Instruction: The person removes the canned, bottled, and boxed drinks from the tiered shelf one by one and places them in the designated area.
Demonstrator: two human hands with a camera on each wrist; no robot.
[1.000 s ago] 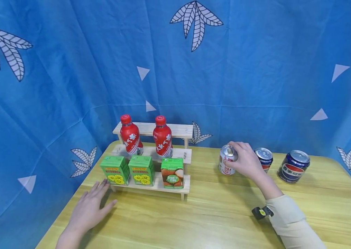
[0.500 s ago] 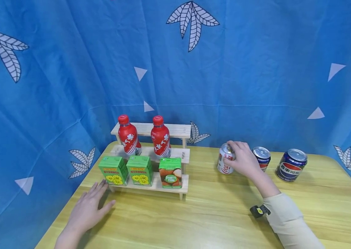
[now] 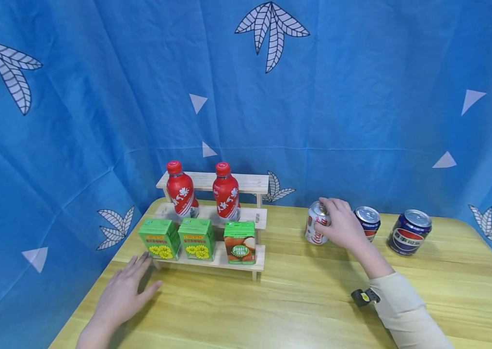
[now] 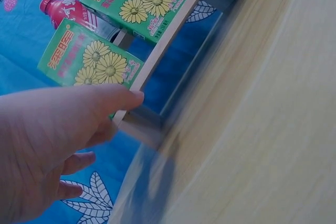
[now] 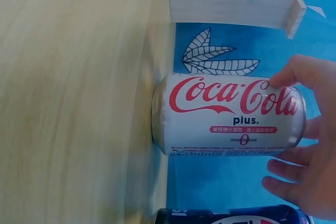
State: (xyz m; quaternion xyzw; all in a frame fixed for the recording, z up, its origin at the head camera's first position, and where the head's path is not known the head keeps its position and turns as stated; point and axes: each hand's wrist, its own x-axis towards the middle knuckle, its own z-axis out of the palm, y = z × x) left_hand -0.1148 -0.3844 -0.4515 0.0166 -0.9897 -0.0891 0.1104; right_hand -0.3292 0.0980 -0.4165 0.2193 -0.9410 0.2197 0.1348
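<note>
My right hand [image 3: 341, 224] grips the upper part of a white Coca-Cola can [image 5: 231, 114], thumb on one side and fingers on the other. The can [image 3: 315, 228] stands upright on the table, right of a small wooden tiered rack [image 3: 247, 259]. My left hand [image 3: 121, 291] is spread low beside the rack's front left corner, its fingertips right at the bottom tier in the head view. On that tier stand two green drink cartons with yellow flowers [image 4: 107, 64] and a green-and-brown carton [image 3: 240, 245]. Two red bottles [image 3: 227, 194] stand on the middle tier.
Two dark blue Pepsi cans stand right of my right hand, the nearer blue can [image 3: 369, 220] partly hidden by it and the farther blue can [image 3: 409, 232] beyond. A blue patterned curtain [image 3: 359, 97] hangs behind and left of the wooden table [image 3: 280, 310].
The whole head view has shifted slightly. Both hands keep their places, the right one still holding the Coca-Cola can where it stands.
</note>
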